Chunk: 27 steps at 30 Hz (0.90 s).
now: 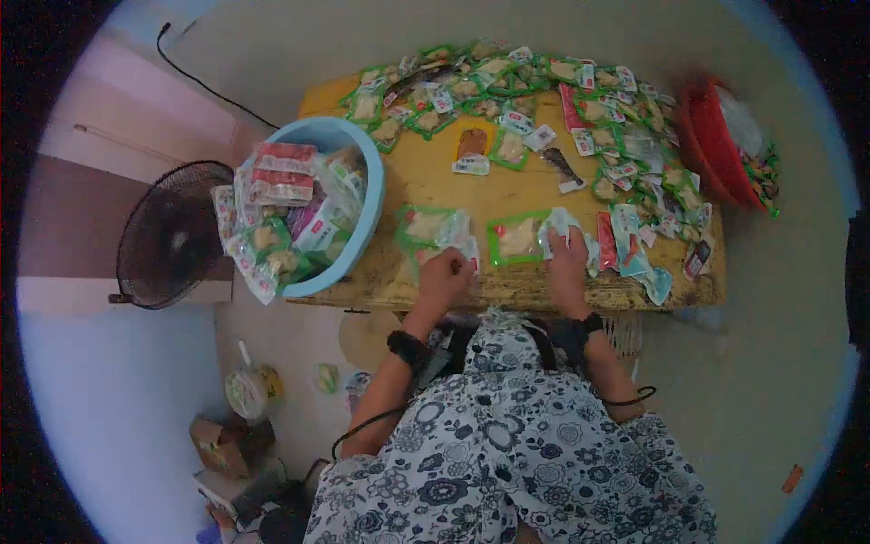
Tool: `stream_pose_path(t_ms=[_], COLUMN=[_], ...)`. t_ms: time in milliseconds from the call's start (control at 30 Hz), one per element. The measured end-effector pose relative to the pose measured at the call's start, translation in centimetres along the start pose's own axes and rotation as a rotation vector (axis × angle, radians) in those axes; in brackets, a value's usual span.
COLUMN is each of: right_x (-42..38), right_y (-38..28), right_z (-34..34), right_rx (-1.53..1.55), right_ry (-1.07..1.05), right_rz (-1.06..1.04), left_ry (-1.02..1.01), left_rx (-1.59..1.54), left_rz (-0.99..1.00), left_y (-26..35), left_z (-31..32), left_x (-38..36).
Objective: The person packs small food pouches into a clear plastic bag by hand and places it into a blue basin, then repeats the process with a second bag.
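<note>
My right hand [568, 263] grips the right end of a green-edged snack packet [518, 238] with pale food showing inside. Close by on the left, my left hand [447, 275] has its fingers curled at the lower right corner of another green-edged snack packet [429, 225], which looks slightly blurred. Both packets are over the front part of the yellow table [399, 288]. Right of my right hand lie a red packet [606, 241] and a light-blue-and-white packet [627, 238].
Many packets [494, 86] are heaped along the table's back and right side. A blue basin [375, 181] full of packets stands at the left, beside a black fan [172, 236]. Red basins [702, 145] are at the right. An opened cardboard box [227, 446] sits below left.
</note>
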State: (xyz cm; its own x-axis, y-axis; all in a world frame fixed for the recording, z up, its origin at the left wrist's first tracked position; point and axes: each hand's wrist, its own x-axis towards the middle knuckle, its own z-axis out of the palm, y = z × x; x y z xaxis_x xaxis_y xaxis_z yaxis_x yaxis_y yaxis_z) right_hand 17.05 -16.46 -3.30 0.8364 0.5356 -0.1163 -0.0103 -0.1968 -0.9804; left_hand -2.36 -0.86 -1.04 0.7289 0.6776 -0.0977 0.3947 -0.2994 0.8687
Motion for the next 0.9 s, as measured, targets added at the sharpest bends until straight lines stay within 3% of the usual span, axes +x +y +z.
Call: stream_pose_path(t_ms=[100, 167, 333, 433, 533, 633, 733, 900], right_x=[-0.3, -0.3, -2.3, -2.8, -1.5, -2.4, -1.4, 0.9], right_y=[-2.8, -2.9, -2.2, 0.5, 3.3, 0.2, -0.4, -0.1], right_z=[2.6, 3.3, 6.8, 7.4, 5.8, 5.2, 5.1, 5.8], right_rx=[-0.151, -0.265, -0.188, 0.222, -0.205, -0.049, -0.180, -0.098], right_ry=[0.153, 0.149, 0.023, -0.064, -0.362, -0.519, -0.620, -0.723], right_rz=[-0.048, -0.068, -0.011, 0.162, 0.194, 0.304, 0.226, 0.365], left_ry=[-0.044, -0.019, -0.007, -0.032, -0.043, -0.036, -0.014, -0.059], left_rx=[-0.085, -0.087, -0.071, -0.179, -0.205, -0.182, -0.106, -0.033], left_rz=[-0.065, -0.016, -0.005, -0.095, -0.068, 0.002, 0.061, 0.082], left_y=[1.0, 0.0, 0.1, 1.8, 0.6, -0.3, 0.5, 1.2], left_z=[-0.5, 0.3, -0.5, -1.2, 0.3, 1.3, 1.1, 0.7], left_x=[0.3, 0.6, 1.1, 1.0, 1.2, 1.2, 1.0, 1.2])
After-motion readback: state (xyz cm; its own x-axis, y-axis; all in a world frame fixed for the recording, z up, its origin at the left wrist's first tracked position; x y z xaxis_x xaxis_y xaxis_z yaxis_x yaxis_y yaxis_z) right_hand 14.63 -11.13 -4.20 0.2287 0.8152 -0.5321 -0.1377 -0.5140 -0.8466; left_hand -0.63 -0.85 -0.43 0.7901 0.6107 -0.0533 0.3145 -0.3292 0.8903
